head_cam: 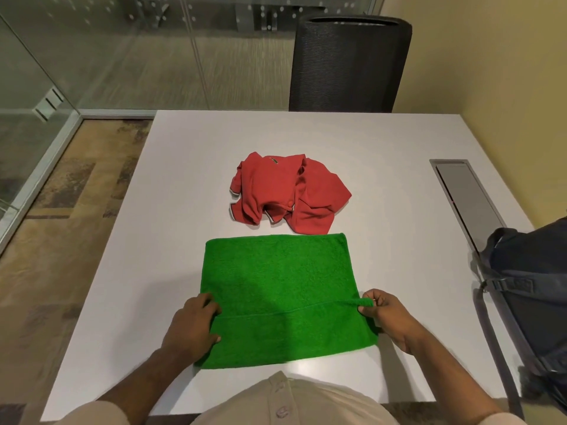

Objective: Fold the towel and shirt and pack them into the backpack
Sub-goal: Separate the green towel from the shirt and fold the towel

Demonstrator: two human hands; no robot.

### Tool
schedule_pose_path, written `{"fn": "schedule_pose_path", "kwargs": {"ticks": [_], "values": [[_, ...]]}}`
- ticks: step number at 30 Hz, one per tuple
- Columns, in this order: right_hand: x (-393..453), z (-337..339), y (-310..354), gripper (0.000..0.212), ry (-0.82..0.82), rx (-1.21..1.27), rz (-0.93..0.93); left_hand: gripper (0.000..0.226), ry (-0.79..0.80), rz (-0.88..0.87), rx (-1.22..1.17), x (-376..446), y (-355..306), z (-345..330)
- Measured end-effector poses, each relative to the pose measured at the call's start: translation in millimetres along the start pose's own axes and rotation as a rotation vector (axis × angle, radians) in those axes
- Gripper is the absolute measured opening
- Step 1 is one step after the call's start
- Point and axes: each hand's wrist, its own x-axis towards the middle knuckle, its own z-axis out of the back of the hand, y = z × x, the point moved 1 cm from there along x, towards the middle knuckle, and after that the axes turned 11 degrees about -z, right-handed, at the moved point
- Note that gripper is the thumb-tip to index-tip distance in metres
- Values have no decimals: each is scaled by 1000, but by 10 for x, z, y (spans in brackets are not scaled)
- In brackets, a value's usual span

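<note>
Navy backpack (527,289) at 3 o'clock, contents unseen. Ur L hand (191,325) pinches green towel (276,283) edge; R hand (388,314) pinches fold.

There was one towel (277,280), one shirt (287,191), one backpack (527,289), one chair (348,61), one table (368,139) and two hands, left (191,325) and right (388,314).
</note>
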Motion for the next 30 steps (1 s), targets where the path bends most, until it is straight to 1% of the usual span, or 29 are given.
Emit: {"fn": "schedule_pose_path", "kwargs": {"ticks": [3, 5, 7, 9, 11, 12, 14, 16, 19, 21, 23, 24, 27, 30], "values": [[-31, 6, -43, 13, 8, 36, 2, 61, 13, 126, -75, -32, 25, -66], [-34, 20, -84, 18, 16, 49, 4, 52, 36, 171, -161, -41, 55, -83], [-41, 29, -111, 21, 27, 42, 6, 42, 58, 184, -175, -40, 94, -80], [-53, 43, -120, 21, 42, 32, 12, 34, 58, 179, -180, -42, 119, -41], [-79, 61, -99, 20, 65, 28, 14, 26, 44, 160, -256, -35, 160, 22], [-93, 73, -76, 20, 83, 28, 16, 25, 47, 153, -339, -36, 188, 76], [-125, 106, 0, 21, 114, 31, 25, 27, 86, 163, -591, -49, 234, 248], [-154, 147, 101, 21, 132, 56, 41, 23, 133, 155, -837, -73, 207, 503], [-165, 210, 295, 21, 143, 97, 84, 16, 127, 155, -1070, -35, 114, 876], [-122, 243, 433, 21, 138, 102, 111, 27, 85, 166, -1176, 49, 100, 1058], [-41, 261, 578, 20, 122, 101, 129, 45, 21, 198, -1228, 185, 124, 1168], [2, 262, 659, 20, 109, 98, 135, 46, -5, 227, -1231, 273, 154, 1193], [154, 232, 904, 18, 56, 90, 143, 26, -65, 300, -1254, 551, 218, 1239], [356, 183, 1086, 17, 2, 106, 119, 22, -91, 373, -1255, 788, 259, 1219]]}}
